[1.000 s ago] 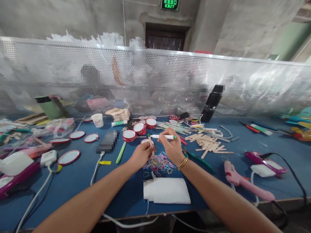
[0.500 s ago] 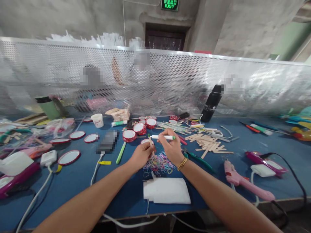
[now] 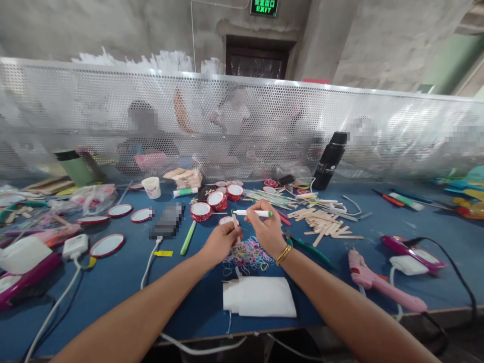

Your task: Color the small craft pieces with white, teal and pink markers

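My left hand [image 3: 220, 241] is closed in a pinch on a small wooden stick [image 3: 236, 221] that stands upright between its fingers. My right hand [image 3: 266, 229] grips a white marker with a green end [image 3: 253, 213], held level, its tip pointing left toward the stick. Both hands hover over a heap of coloured rubber bands [image 3: 247, 254] on the blue table [image 3: 113, 277]. A white folded cloth [image 3: 260, 297] lies just in front of the bands. A gold bracelet sits on my right wrist.
Loose wooden sticks [image 3: 325, 224] lie to the right, red-rimmed round mirrors [image 3: 108, 244] to the left and behind. A pink glue gun [image 3: 378, 282], a black bottle [image 3: 329, 160], a green cup [image 3: 75, 166], chargers and cables surround them. A perforated metal screen [image 3: 397, 126] divides the table; people sit behind it.
The marker has slid slightly left toward the stick. My hands otherwise stay in place.
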Available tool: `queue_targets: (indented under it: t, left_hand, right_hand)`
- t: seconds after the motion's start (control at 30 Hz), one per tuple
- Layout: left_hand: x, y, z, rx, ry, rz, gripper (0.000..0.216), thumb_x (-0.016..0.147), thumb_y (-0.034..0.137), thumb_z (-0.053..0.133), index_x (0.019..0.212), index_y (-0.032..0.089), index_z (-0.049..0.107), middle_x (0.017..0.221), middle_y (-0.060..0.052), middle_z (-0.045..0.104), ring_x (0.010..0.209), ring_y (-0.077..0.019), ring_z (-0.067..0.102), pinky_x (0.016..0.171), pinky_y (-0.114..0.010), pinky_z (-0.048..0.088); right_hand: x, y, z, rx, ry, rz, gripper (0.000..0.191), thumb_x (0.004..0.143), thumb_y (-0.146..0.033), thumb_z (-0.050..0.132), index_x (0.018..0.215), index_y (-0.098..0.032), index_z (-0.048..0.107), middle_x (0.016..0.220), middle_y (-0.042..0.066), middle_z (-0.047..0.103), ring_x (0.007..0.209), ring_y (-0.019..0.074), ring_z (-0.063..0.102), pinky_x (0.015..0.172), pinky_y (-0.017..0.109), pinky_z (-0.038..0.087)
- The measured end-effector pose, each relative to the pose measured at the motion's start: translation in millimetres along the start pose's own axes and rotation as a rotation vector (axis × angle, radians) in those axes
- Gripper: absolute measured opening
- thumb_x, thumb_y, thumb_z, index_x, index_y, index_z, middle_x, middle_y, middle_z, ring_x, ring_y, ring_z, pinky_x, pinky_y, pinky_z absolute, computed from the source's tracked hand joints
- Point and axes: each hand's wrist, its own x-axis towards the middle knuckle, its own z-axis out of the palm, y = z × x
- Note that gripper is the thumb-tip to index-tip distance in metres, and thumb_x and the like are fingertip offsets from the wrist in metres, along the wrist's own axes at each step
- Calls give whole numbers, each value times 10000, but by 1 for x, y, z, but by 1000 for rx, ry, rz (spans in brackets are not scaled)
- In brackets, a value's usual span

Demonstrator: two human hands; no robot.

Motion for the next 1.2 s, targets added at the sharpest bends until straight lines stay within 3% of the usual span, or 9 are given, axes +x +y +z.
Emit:
queue_targets:
  t: [0.93, 1.2]
  left_hand:
    - [0, -1, -3, 66, 21, 21, 407, 824, 574, 535, 736, 178, 570, 516, 54, 411, 450, -93, 331, 455, -248, 223]
    - [0, 1, -1, 28, -10, 22, 408, 814, 583, 544, 731, 184, 552, 488, 77, 348, 441, -86, 284, 453, -243, 199]
  right_hand:
    - [2, -1, -1, 29, 43, 4, 171, 870, -286, 579, 716, -215, 557, 655, -19, 612, 639, 156, 575, 663, 304, 453]
    - [0, -2, -1, 44, 11, 18, 166, 867, -278, 586, 718, -211, 553, 651, -23, 609, 630, 148, 579, 647, 290, 454]
